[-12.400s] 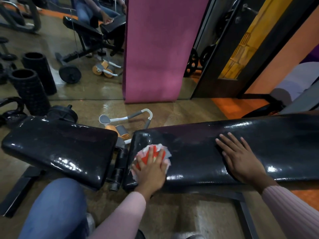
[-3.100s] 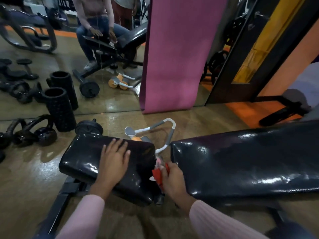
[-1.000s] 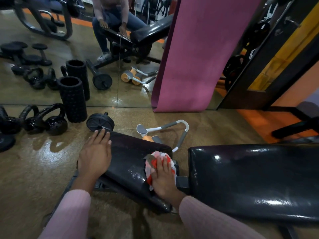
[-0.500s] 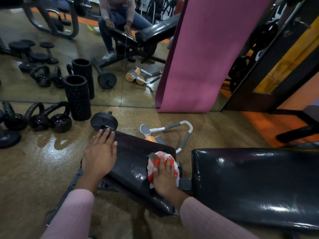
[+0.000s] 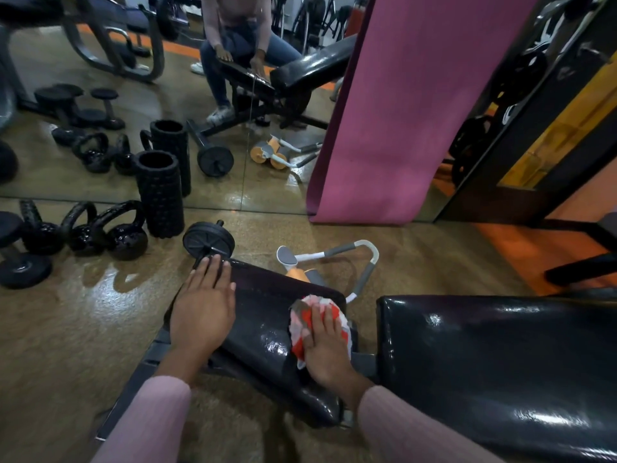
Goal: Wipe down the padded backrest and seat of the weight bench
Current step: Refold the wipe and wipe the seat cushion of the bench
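Note:
The weight bench has two glossy black pads: a small seat pad (image 5: 263,315) at centre and a long backrest pad (image 5: 494,362) to the right. My right hand (image 5: 325,349) presses a red and white cloth (image 5: 300,325) flat on the right end of the seat pad, near the gap between the pads. My left hand (image 5: 203,309) lies flat with fingers spread on the seat pad's left end, holding nothing.
A black weight plate (image 5: 208,242) and a grey-handled ab roller (image 5: 329,262) lie just behind the seat. Kettlebells (image 5: 117,232) and a foam roller (image 5: 160,192) stand at left before a wall mirror. A pink mat (image 5: 400,105) leans against it.
Both hands stay on the seat pad; the right hand with the cloth has shifted only slightly. Earlier, the cloth moved from my left hand on the backrest to my right hand.

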A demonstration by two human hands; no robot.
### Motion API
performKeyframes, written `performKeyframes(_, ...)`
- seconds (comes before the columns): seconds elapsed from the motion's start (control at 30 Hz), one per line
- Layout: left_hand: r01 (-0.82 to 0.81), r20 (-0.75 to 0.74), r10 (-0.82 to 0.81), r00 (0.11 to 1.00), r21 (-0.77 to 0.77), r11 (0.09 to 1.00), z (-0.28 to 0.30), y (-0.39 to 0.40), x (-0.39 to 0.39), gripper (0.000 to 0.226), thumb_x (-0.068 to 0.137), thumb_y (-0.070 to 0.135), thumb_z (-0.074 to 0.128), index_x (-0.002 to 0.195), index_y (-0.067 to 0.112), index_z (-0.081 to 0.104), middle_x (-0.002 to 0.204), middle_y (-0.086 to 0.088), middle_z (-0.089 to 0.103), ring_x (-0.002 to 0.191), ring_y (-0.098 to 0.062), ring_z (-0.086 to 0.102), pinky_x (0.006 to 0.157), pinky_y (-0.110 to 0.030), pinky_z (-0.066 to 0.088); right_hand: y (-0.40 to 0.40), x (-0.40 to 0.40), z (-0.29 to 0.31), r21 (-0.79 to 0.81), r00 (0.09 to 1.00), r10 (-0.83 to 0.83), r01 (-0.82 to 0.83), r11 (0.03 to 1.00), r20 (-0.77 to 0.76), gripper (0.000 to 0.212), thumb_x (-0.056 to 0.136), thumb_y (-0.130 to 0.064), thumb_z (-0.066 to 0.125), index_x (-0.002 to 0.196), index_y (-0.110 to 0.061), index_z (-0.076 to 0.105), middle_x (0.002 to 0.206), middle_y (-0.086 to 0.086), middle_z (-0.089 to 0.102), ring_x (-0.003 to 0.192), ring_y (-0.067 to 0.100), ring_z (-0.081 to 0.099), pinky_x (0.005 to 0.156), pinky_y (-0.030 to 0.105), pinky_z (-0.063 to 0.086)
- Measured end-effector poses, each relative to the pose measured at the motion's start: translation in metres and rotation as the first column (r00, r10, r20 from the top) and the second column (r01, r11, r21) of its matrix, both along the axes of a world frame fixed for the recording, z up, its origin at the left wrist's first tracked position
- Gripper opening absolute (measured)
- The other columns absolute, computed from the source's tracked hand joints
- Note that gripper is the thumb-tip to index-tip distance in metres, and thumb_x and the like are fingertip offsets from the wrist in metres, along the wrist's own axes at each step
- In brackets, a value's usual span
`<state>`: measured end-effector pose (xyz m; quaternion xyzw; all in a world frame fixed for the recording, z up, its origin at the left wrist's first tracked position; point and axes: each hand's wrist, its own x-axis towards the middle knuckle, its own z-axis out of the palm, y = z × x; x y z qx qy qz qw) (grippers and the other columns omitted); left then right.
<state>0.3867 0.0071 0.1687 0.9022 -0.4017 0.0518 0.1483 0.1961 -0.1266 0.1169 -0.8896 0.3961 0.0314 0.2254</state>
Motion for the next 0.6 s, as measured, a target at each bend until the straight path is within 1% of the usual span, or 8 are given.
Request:
performKeyframes(0.1, -0.006, 0.003, 0.006, 1.0, 0.009, 1.0, 0.002, 0.0, 0.001, 0.059, 0.095, 0.036, 0.019, 0.134, 0.004, 0.05, 0.144, -0.014, 0.045, 0.136, -0.028, 0.038, 0.109, -0.043, 0.033, 0.022, -0.02, 0.009, -0.102, 0.967, 0.246, -0.239, 0.966, 0.064, 0.059, 0.095, -0.055, 0.001, 0.147, -0.037, -0.019, 0.157, -0.011, -0.025, 0.142, 0.012, -0.03, 0.118, 0.039, -0.015)
performKeyframes(0.17, -0.003, 0.002, 0.003, 1.0, 0.011, 1.0, 0.002, 0.001, 0.001, 0.059, 0.095, 0.036, 0.019, 0.135, 0.005, 0.051, 0.144, -0.013, 0.045, 0.136, -0.027, 0.038, 0.108, -0.042, 0.032, 0.031, -0.046, 0.009, -0.125, 0.944, 0.317, -0.306, 0.944, 0.087, 0.057, 0.1, -0.049, 0.009, 0.149, -0.034, -0.017, 0.156, -0.013, -0.027, 0.142, 0.01, -0.029, 0.118, 0.036, -0.016)
performKeyframes(0.23, 0.002, 0.003, -0.002, 1.0, 0.004, 1.0, 0.002, 0.002, 0.002, 0.059, 0.095, 0.035, 0.019, 0.134, 0.005, 0.051, 0.144, -0.012, 0.045, 0.136, -0.027, 0.038, 0.108, -0.042, 0.032, 0.025, -0.063, 0.007, -0.063, 0.96, 0.26, -0.255, 0.965, 0.105, 0.058, 0.102, -0.043, 0.018, 0.147, -0.031, -0.016, 0.154, -0.014, -0.029, 0.142, 0.006, -0.029, 0.119, 0.033, -0.013)
performKeyframes(0.33, 0.01, -0.001, -0.01, 1.0, -0.001, 1.0, 0.0, 0.002, 0.002, 0.06, 0.095, 0.036, 0.018, 0.134, 0.004, 0.051, 0.143, -0.013, 0.046, 0.135, -0.027, 0.039, 0.108, -0.042, 0.033, 0.005, -0.045, 0.008, 0.12, 0.993, 0.031, -0.046, 0.992, 0.118, 0.058, 0.097, -0.05, 0.013, 0.142, -0.031, -0.019, 0.153, -0.007, -0.029, 0.141, 0.011, -0.029, 0.119, 0.034, -0.011)
performKeyframes(0.43, 0.017, -0.006, -0.017, 1.0, -0.013, 1.0, 0.0, 0.001, 0.003, 0.061, 0.096, 0.036, 0.018, 0.134, 0.003, 0.051, 0.143, -0.013, 0.046, 0.135, -0.028, 0.039, 0.109, -0.043, 0.033, -0.012, -0.003, 0.008, 0.067, 0.997, -0.071, 0.073, 0.995, -0.033, 0.06, 0.103, -0.041, 0.022, 0.15, -0.022, -0.01, 0.16, 0.004, -0.018, 0.146, 0.021, -0.018, 0.119, 0.037, -0.007)
performKeyframes(0.47, 0.017, -0.01, -0.018, 1.0, -0.016, 1.0, 0.0, 0.001, 0.003, 0.061, 0.096, 0.036, 0.018, 0.133, 0.003, 0.052, 0.143, -0.014, 0.046, 0.135, -0.028, 0.039, 0.108, -0.043, 0.033, -0.009, 0.003, 0.008, 0.031, 0.998, -0.04, 0.041, 0.999, -0.038, 0.061, 0.102, -0.045, 0.019, 0.15, -0.025, -0.012, 0.159, 0.003, -0.02, 0.146, 0.022, -0.021, 0.12, 0.04, -0.008)
performKeyframes(0.53, 0.013, -0.017, -0.014, 1.0, -0.019, 1.0, 0.0, 0.0, 0.004, 0.061, 0.095, 0.036, 0.017, 0.133, 0.003, 0.053, 0.142, -0.014, 0.047, 0.134, -0.028, 0.04, 0.108, -0.044, 0.034, 0.012, -0.003, 0.011, -0.027, 0.992, 0.123, -0.123, 0.992, 0.0, 0.07, 0.088, -0.065, 0.0, 0.147, -0.034, -0.019, 0.157, -0.005, -0.027, 0.143, 0.018, -0.029, 0.119, 0.043, -0.012)
performKeyframes(0.6, 0.012, -0.026, -0.012, 1.0, -0.017, 1.0, 0.001, 0.0, 0.005, 0.062, 0.095, 0.037, 0.016, 0.133, 0.003, 0.053, 0.142, -0.013, 0.046, 0.135, -0.028, 0.04, 0.108, -0.044, 0.034, 0.037, -0.026, 0.012, -0.076, 0.961, 0.272, -0.268, 0.96, 0.048, 0.075, 0.08, -0.067, -0.01, 0.147, -0.035, -0.019, 0.154, -0.013, -0.031, 0.141, 0.013, -0.033, 0.116, 0.037, -0.02)
